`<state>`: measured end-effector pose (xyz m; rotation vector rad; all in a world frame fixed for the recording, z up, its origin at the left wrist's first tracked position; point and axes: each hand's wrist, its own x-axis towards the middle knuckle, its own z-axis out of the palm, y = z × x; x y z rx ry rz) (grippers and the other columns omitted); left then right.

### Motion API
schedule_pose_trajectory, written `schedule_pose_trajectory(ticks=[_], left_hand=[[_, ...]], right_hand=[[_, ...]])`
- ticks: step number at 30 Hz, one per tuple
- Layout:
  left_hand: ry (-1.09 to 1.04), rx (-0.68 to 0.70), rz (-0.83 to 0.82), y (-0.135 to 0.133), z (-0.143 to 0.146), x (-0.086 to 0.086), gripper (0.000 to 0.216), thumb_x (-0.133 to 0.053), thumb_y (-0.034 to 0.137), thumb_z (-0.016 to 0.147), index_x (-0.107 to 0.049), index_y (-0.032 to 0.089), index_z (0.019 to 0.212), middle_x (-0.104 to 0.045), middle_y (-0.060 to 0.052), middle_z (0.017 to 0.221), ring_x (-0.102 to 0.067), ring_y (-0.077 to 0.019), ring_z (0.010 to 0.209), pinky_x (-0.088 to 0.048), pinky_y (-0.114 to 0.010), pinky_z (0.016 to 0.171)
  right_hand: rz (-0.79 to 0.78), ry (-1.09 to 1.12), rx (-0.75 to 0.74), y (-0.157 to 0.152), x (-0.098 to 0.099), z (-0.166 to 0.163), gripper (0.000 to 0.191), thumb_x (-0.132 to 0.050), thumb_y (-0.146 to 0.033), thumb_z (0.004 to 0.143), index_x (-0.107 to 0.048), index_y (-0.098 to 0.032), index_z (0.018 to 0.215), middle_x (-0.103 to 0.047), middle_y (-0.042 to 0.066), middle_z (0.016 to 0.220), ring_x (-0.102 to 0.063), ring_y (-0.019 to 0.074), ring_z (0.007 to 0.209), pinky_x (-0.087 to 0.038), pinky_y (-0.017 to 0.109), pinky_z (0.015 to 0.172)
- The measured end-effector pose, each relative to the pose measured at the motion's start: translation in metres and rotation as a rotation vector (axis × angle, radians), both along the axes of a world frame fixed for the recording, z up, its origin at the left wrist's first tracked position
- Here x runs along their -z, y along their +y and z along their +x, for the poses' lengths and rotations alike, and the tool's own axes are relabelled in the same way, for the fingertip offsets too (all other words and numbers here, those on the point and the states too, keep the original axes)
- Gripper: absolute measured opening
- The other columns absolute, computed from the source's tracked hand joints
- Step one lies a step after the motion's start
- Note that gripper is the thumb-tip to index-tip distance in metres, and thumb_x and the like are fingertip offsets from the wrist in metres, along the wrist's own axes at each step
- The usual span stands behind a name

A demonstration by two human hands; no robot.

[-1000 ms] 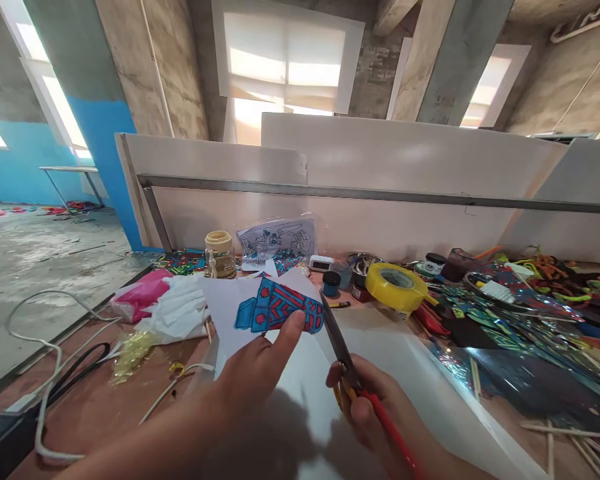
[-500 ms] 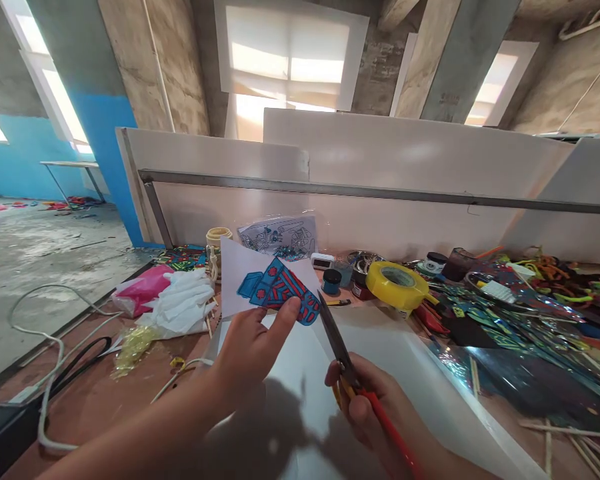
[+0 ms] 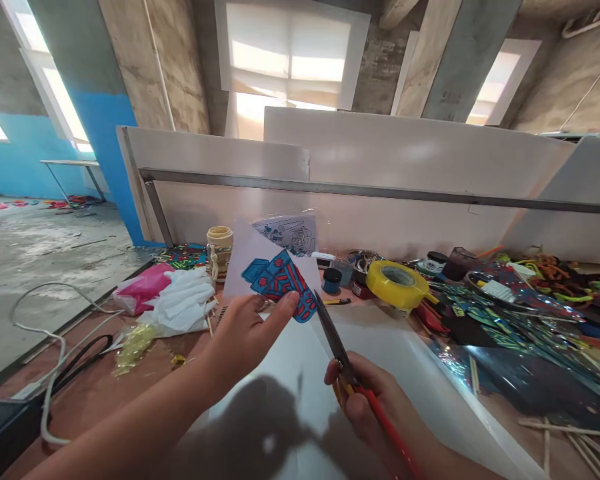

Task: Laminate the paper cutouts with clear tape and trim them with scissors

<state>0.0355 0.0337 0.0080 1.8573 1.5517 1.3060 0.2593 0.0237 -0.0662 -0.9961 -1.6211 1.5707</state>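
My left hand (image 3: 253, 337) pinches a piece of white paper (image 3: 237, 270) that bears a blue and red coloured drawing (image 3: 279, 279). The thumb lies over the drawing's lower part; the fingers behind the paper are hidden. In my right hand (image 3: 367, 393) is a pair of scissors (image 3: 333, 333) with dark blades and red and yellow handles. The blades point up and away, nearly together, with their tips at the right edge of the drawing. Below both hands lies a large white sheet (image 3: 290, 360), with their shadows on it.
A roll of yellow tape (image 3: 397, 283), a small blue paint jar (image 3: 331, 280) and a cream jar (image 3: 220, 247) stand behind. White gloves (image 3: 185, 300) and a cable (image 3: 45, 373) lie left. Shiny strips (image 3: 510, 320) and thin sticks (image 3: 575, 440) spread right. A board (image 3: 405, 160) stands behind the table.
The paper in my left hand has turned and tilted slightly, with its top left corner moving right. The scissors' tips have shifted a little left along the drawing's edge.
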Motion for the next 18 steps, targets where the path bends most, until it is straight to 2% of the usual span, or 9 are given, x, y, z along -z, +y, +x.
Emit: schedule_pose_trajectory(ticks=[6, 12, 15, 18], left_hand=[[-0.028, 0.090, 0.047, 0.003, -0.004, -0.005, 0.039, -0.051, 0.048, 0.093, -0.070, 0.019, 0.077, -0.071, 0.000, 0.072, -0.060, -0.0175, 0.069, -0.047, -0.027, 0.066], [0.053, 0.067, 0.049, 0.002, -0.007, -0.003, 0.044, -0.050, 0.051, 0.093, -0.061, 0.021, 0.062, -0.056, 0.003, 0.054, -0.048, -0.0148, 0.053, -0.036, -0.026, 0.050], [0.082, 0.093, 0.051, 0.001, -0.006, 0.001, 0.042, -0.051, 0.051, 0.093, -0.068, 0.021, 0.069, -0.065, 0.000, 0.064, -0.058, -0.0183, 0.063, -0.045, -0.027, 0.056], [0.086, 0.111, 0.026, 0.001, -0.004, 0.002, 0.041, -0.051, 0.051, 0.094, -0.074, 0.021, 0.079, -0.073, -0.001, 0.074, -0.065, -0.0211, 0.073, -0.052, -0.028, 0.066]], right_hand=[[0.001, 0.034, -0.027, 0.001, 0.000, -0.002, 0.073, -0.075, -0.083, 0.063, -0.061, -0.020, 0.095, -0.037, -0.009, 0.063, -0.023, 0.0068, 0.050, -0.021, 0.020, 0.043], [0.093, 0.071, -0.103, 0.003, 0.009, 0.001, 0.071, -0.066, -0.084, 0.074, -0.060, -0.019, 0.103, -0.040, -0.008, 0.065, -0.026, 0.0071, 0.049, -0.022, 0.021, 0.044], [0.127, 0.098, -0.076, 0.004, 0.011, 0.001, 0.072, -0.063, -0.085, 0.075, -0.060, -0.019, 0.104, -0.043, -0.007, 0.068, -0.028, 0.0084, 0.054, -0.025, 0.021, 0.047], [0.071, 0.110, -0.069, 0.004, 0.012, -0.001, 0.076, -0.062, -0.089, 0.072, -0.058, -0.021, 0.105, -0.040, -0.008, 0.066, -0.028, 0.0085, 0.052, -0.023, 0.021, 0.046]])
